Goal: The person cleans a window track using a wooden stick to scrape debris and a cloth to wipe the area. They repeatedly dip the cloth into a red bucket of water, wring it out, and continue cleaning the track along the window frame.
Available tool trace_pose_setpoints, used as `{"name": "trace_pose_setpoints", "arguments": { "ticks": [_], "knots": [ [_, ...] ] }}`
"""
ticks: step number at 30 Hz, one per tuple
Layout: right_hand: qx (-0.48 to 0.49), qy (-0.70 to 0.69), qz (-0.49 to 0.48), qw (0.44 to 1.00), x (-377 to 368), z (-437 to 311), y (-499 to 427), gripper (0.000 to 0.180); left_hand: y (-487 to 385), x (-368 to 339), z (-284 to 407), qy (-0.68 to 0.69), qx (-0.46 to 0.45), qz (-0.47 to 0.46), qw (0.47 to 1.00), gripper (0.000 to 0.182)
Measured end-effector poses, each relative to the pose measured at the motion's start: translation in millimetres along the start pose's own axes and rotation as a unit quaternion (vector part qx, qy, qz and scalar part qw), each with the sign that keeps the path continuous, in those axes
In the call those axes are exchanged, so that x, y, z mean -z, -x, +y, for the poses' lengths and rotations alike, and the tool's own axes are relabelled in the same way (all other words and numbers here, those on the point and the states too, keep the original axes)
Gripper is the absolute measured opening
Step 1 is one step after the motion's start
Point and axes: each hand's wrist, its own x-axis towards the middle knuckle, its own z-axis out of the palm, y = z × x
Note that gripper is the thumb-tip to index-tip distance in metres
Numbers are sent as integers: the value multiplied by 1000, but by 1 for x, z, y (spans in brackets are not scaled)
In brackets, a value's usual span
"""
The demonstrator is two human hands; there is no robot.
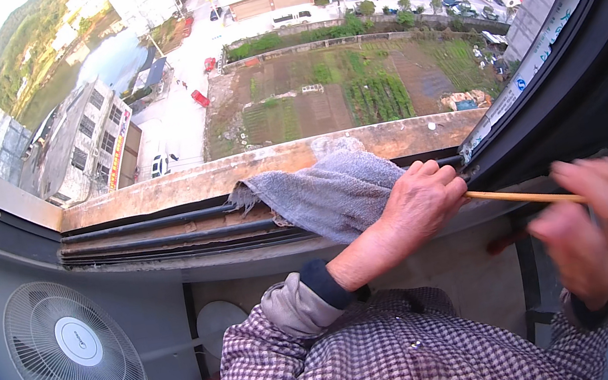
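A grey towel [335,193] lies bunched across the dark window track [166,238] and the worn outer sill. My left hand [424,196] is closed around one end of a thin wooden stick [524,195], at the towel's right edge. Whether the stick runs on under the towel is hidden. Over the stick's other end is my right hand [597,224], blurred, with its fingers spread and curved; whether it touches the stick does not show clearly.
A white fan [77,340] stands at the lower left, below the window. The dark window frame [550,61] with stickers rises at the right. Past the outer sill [188,189] is a high drop to garden plots, a road and buildings.
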Motion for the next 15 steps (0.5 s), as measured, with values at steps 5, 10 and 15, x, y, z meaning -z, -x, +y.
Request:
{"name": "trace_pose_setpoints", "arguments": {
  "ticks": [5,10,15],
  "knots": [
    [-11,13,-201,979,-57,-12,-15,37,-3,6,1,52,14,13,998,14],
    [76,53,-257,962,-61,-3,-4,20,14,88,-11,44,55,7,997,32],
    [106,11,-302,947,-70,10,-18,11,44,99,-19,-14,54,-59,997,28]
  ]
}}
